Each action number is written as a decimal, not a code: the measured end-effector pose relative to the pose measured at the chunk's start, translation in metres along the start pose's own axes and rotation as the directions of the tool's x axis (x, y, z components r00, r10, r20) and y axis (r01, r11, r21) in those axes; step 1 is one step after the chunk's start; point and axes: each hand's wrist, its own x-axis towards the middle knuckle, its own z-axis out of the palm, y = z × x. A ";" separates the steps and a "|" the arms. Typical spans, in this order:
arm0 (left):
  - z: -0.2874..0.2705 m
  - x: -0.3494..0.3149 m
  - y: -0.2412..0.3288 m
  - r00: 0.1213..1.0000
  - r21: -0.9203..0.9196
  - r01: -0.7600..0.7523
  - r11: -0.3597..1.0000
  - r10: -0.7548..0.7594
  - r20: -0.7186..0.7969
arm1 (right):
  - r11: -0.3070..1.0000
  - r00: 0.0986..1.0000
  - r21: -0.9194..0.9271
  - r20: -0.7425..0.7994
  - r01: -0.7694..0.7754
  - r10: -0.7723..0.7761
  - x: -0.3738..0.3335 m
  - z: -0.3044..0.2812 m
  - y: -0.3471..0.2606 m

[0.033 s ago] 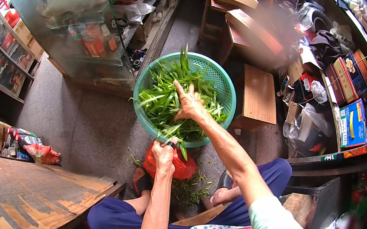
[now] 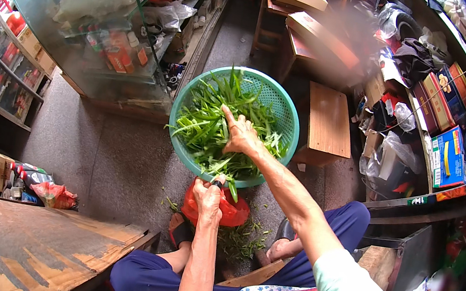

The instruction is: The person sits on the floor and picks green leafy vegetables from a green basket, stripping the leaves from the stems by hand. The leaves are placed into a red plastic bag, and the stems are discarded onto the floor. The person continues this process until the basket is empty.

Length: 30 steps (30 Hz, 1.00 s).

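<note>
A green plastic colander (image 2: 288,98) stands in front of me, heaped with long, leafy green vegetables (image 2: 207,115). My right hand (image 2: 240,134) lies on top of the heap with its fingers apart, and its fingertips partly sink among the leaves. At the near rim, my left hand (image 2: 207,198) is closed, its thumb over the edge; the fingers beneath are mostly hidden. A black band shows around that thumb. Just below the colander is a red plastic bag (image 2: 232,212), partly covered by my left hand.
Green trimmings (image 2: 243,239) lie on the floor between my feet. A wooden stool (image 2: 330,120) stands right of the colander. A glass display case (image 2: 99,37) is at the far left, cluttered shelves (image 2: 428,113) at the right, and a worn wooden board (image 2: 40,243) at the near left.
My right hand has shifted slightly on the greens, and its fingers are a little closer together. Some leaves at the top of the heap have moved. The left hand stays at the rim.
</note>
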 end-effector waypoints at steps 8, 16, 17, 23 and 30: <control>-0.011 -0.010 0.028 0.990 0.254 0.138 0.957 -0.144 0.004 | 0.996 0.984 0.084 -0.176 0.022 -0.007 0.003 -0.046 0.014; -0.035 -0.105 0.149 0.980 0.285 0.020 0.958 -0.075 0.185 | 0.963 0.970 0.255 -0.242 0.089 -0.025 -0.040 -0.126 -0.018; -0.036 -0.115 0.168 0.973 0.270 -0.010 0.963 -0.053 0.226 | 0.962 0.961 0.256 -0.275 0.094 -0.020 -0.042 -0.125 -0.019; -0.001 -0.143 0.272 0.933 0.175 -0.247 0.953 0.185 0.309 | 0.912 0.909 0.372 -0.416 0.171 0.000 -0.058 -0.139 -0.012; 0.022 -0.103 0.291 0.908 0.158 -0.338 0.928 0.277 0.316 | 0.825 0.768 0.448 -0.640 0.345 0.027 -0.067 -0.141 0.001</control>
